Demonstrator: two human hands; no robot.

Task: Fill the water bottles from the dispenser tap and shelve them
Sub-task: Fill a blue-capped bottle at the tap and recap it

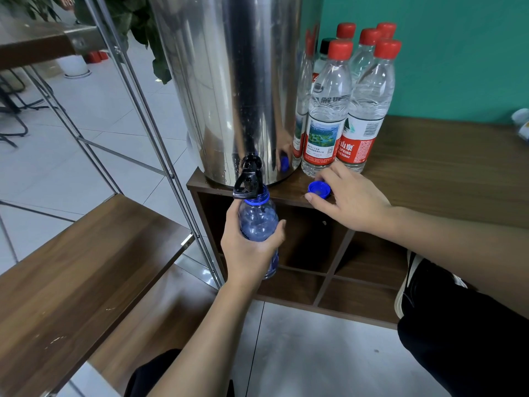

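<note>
Head camera view, looking down at both of the person's arms reaching forward. The left hand (252, 245) is wrapped around a blue-tinted plastic bottle (259, 222), fingers and thumb curled round its body, holding it upright with its open mouth directly under the black tap (248, 179) of a tall, shiny steel dispenser (229, 81). The bottle hangs in front of the wooden counter's edge, over an open cubby below.

The right hand (347, 200) rests on the counter (429, 173) just right of the dispenser, thumb and fingers loosely curved around a blue bottle cap (319, 189) that lies open side up on the wood; whether the fingers actually grip the cap cannot be told.

Behind that hand, beside the dispenser, stands a tight cluster of clear bottles with red caps (343, 104), upright and sealed, with red and white labels, against a teal wall.

To the left is a metal-framed shelf (71, 267) with brown wooden boards, standing on a pale tiled floor. Green plant leaves (137, 21) show at the top left. The person's dark trousers and one black shoe appear at the lower right.
</note>
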